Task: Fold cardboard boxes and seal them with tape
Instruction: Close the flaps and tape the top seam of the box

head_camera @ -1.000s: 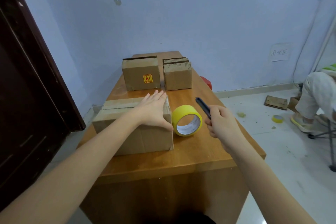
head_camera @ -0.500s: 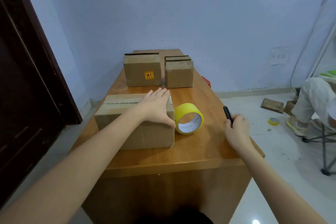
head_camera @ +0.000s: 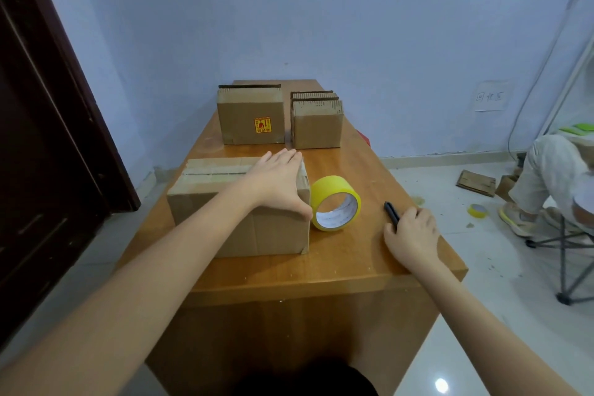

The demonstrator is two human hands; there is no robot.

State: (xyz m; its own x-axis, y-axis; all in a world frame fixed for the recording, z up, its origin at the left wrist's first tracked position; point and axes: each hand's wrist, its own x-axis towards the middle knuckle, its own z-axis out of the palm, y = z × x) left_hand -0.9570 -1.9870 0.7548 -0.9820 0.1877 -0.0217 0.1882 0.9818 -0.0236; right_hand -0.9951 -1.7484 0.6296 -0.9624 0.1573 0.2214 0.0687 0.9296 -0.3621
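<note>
A closed cardboard box (head_camera: 257,231) with tape along its top seam stands on the wooden table (head_camera: 337,264) at the near left. My left hand (head_camera: 278,183) lies flat on the box's right top edge, fingers together, thumb down the front face. A yellow tape roll (head_camera: 336,202) stands on edge, touching the box's right side. My right hand (head_camera: 409,231) rests on the table near its right edge, curled around a black cutter (head_camera: 391,211) whose tip points away from me and lies on the tabletop.
Two stacks of flattened boxes stand upright at the table's far end: a wider one with a yellow sticker (head_camera: 250,116) and a narrower one (head_camera: 316,120). A person sits on a folding stool (head_camera: 565,254) at right. Cardboard scraps (head_camera: 475,182) and another tape roll (head_camera: 478,210) lie on the floor.
My right hand has swung from above the tape roll out to the right and down onto the table, carrying the black cutter with it. My left hand stays on the box.
</note>
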